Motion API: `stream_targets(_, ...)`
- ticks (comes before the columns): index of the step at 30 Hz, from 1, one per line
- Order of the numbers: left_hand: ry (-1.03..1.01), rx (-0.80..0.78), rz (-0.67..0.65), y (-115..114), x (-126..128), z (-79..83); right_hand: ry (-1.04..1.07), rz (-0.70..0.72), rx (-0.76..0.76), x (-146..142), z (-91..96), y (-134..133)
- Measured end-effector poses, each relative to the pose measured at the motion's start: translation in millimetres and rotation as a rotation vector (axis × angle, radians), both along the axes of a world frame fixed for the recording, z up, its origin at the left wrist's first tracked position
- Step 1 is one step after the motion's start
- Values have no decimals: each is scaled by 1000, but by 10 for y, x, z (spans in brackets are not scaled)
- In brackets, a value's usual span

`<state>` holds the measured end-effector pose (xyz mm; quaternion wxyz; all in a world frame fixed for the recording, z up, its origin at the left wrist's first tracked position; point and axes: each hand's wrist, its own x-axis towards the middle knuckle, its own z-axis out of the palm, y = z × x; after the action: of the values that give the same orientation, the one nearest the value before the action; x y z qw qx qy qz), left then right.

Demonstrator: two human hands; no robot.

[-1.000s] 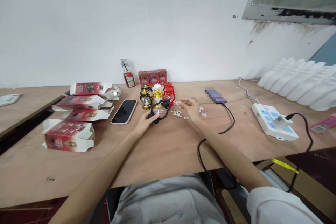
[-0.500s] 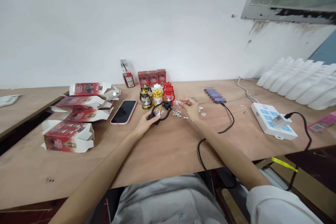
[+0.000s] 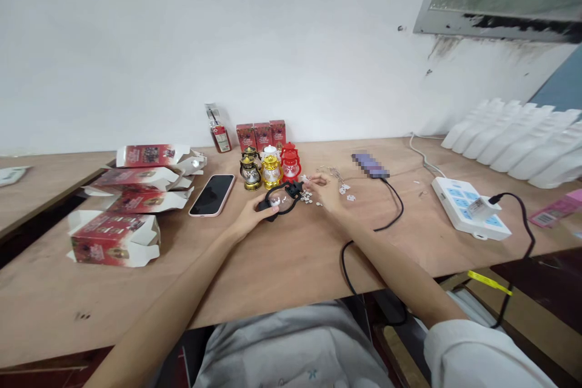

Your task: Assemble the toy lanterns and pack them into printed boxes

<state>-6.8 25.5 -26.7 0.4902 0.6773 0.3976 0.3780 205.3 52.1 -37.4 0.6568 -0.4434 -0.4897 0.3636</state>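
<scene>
My left hand (image 3: 250, 217) grips a small black lantern (image 3: 280, 199) with a clear globe, tilted on its side just above the table. My right hand (image 3: 328, 191) is at the lantern's right end, fingertips pinched together; anything between them is too small to make out. Below those fingers lie several round silver pieces like button cells (image 3: 307, 197). Small white pieces (image 3: 348, 193) are scattered to the right. Behind the black lantern stand upright lanterns: bronze ones (image 3: 250, 173), a gold one (image 3: 271, 172), a white one (image 3: 270, 151) and red ones (image 3: 290, 167).
Opened red boxes (image 3: 113, 240) line the left side, beside a phone (image 3: 212, 195). Closed red boxes (image 3: 262, 136) and a bottle (image 3: 221, 137) stand by the wall. A second phone (image 3: 370, 165) with a black cable, a power strip (image 3: 470, 208) and white plastic parts (image 3: 513, 139) are on the right.
My right hand has moved slightly left, bringing its fingertips to the end of the black lantern. My left hand keeps its grip, and the lantern has turned a little.
</scene>
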Motion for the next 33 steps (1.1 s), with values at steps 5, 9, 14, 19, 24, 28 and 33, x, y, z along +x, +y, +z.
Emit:
stream_targets(5,88,58,-26,-10,-17,2,-138,-49,4,4,-69,-13)
stream_targets(9,144,100,-27,-40,13,3,-493,-155,127,57,-103,-47)
stream_targets(14,144,93,23,-54,34,-3,-790,-207,325,110,-90,-86)
stream_targets(19,168,105,37,-58,33,-32,-975,-234,438,112,-79,-104)
stream_targets(24,155,88,34,-66,39,-38,-1035,-203,445,115,-96,-97)
stream_targets(28,156,92,31,-67,37,-40,-1049,-213,440,119,-100,-96)
stream_targets(33,156,117,37,-51,33,-73,-1053,-232,425,116,-92,-97)
